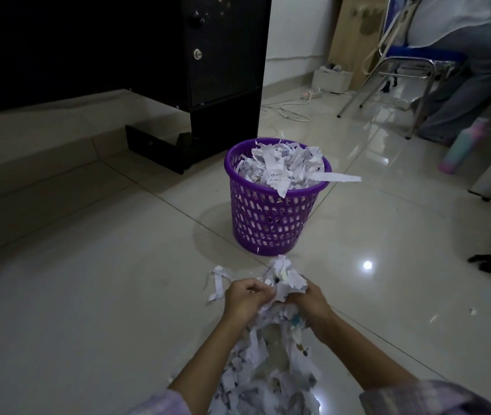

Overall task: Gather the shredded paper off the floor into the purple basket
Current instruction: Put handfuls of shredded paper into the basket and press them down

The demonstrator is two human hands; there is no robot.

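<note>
A purple slotted basket (271, 223) stands upright on the tiled floor, heaped with white paper shreds (283, 169); one long strip hangs over its right rim. In front of it, my left hand (245, 298) and my right hand (310, 301) each grip a side of a bunch of shredded paper (286, 280) held between them, just short of the basket's base. More shreds trail down from the bunch into a pile (268, 375) between my forearms. A few strips stick out left of my left hand.
A black cabinet (223, 70) stands behind the basket to the left. At the back right a person sits on a metal-framed chair (403, 70), with a power strip and cable (298, 109) on the floor. A pastel bottle (462, 145) and a dark scrap (485, 262) lie to the right.
</note>
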